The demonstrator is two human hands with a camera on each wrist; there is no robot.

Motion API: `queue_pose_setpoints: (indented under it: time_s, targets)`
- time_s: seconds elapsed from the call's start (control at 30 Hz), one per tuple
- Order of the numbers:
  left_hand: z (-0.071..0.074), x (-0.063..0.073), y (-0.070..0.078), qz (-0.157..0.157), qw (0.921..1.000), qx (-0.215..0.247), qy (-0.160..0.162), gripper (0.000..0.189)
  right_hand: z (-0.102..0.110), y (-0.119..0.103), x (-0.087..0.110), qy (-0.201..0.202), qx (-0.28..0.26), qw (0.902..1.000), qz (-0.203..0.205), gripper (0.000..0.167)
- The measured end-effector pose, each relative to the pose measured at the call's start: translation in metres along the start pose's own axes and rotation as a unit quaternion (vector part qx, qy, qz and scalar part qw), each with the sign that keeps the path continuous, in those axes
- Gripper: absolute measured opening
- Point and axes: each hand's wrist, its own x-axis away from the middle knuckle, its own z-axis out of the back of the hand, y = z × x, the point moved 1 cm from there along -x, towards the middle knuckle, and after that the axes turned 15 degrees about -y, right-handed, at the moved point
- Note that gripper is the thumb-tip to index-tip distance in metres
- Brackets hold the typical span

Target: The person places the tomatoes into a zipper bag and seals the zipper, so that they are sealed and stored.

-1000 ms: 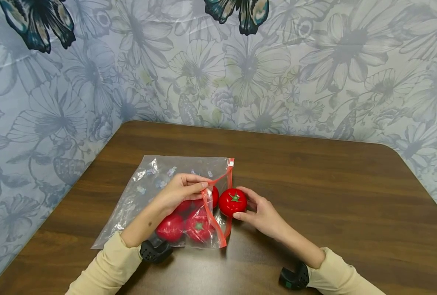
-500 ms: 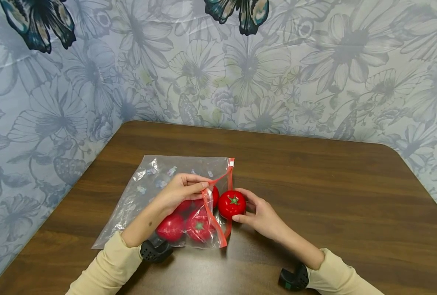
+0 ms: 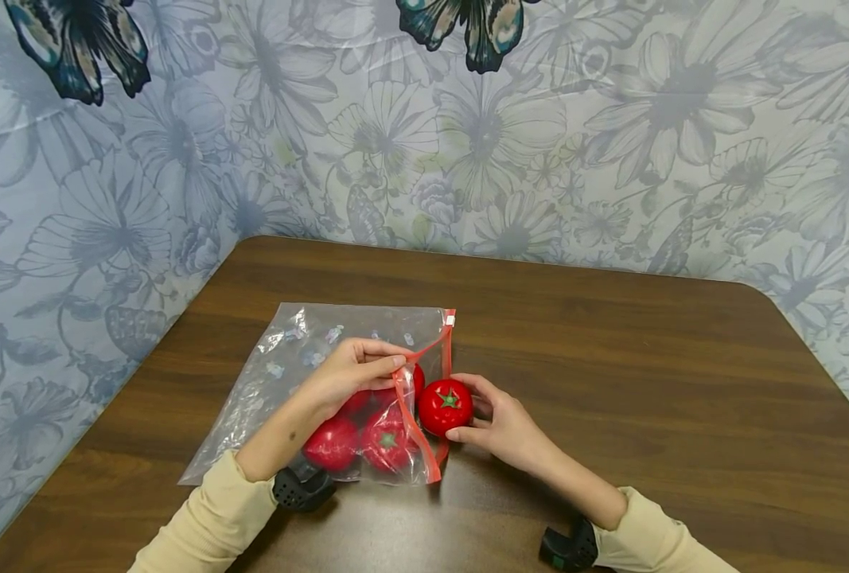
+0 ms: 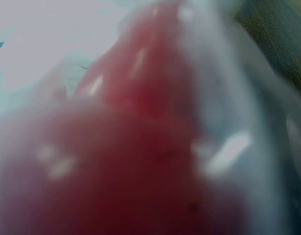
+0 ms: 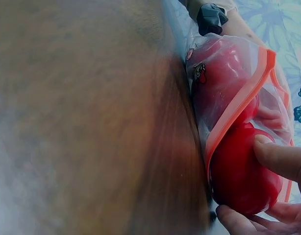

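Note:
A clear zip bag [image 3: 302, 334] with an orange-red zip edge lies on the table, its mouth to the right. Inside it are several red tomatoes [image 3: 332, 442], seen through the plastic. My left hand [image 3: 363, 370] pinches the upper lip of the bag between thumb and fingers and keeps the mouth parted. At that mouth, my right hand [image 3: 496, 418] grips a shiny red tomato [image 3: 445, 407] with a green stem. In the right wrist view this tomato [image 5: 243, 171] sits just within the orange-red edge, thumb on its side. The left wrist view is filled by blurred red tomatoes [image 4: 140, 88] behind plastic.
The brown wooden table [image 3: 610, 358] extends around the bag, with its far edge along a floral wall covering [image 3: 510, 159]. A black device [image 3: 302, 487] is worn at the left wrist and another black device [image 3: 569, 545] at the right.
My right hand has moved slightly left and toward the near side with its tomato, which now overlaps the bag's mouth more. The left hand and the bag have stayed in place.

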Motion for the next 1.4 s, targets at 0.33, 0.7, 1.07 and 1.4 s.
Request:
queue_pose_setpoints:
  time_s: [0.33, 0.7, 1.07, 1.4]
  targets:
    - [-0.001, 0.000, 0.001, 0.006, 1.0000, -0.001, 0.002, 0.030, -0.001, 0.000, -0.001, -0.020, -0.002, 0.9997, 0.013, 0.070]
    - [-0.001, 0.000, 0.000, 0.004, 1.0000, 0.004, 0.006, 0.030, 0.017, 0.001, 0.008, -0.054, 0.001, 0.9977, 0.040, 0.067]
    - [-0.001, -0.002, 0.003, 0.012, 0.9999, 0.002, 0.010, 0.030, 0.022, 0.005, 0.009, -0.038, 0.012, 0.9983, 0.044, 0.049]
    - [0.000, -0.003, 0.003, 0.009, 0.9999, -0.001, 0.008, 0.030, 0.020, 0.004, 0.009, -0.020, 0.013, 0.9990, 0.037, 0.047]
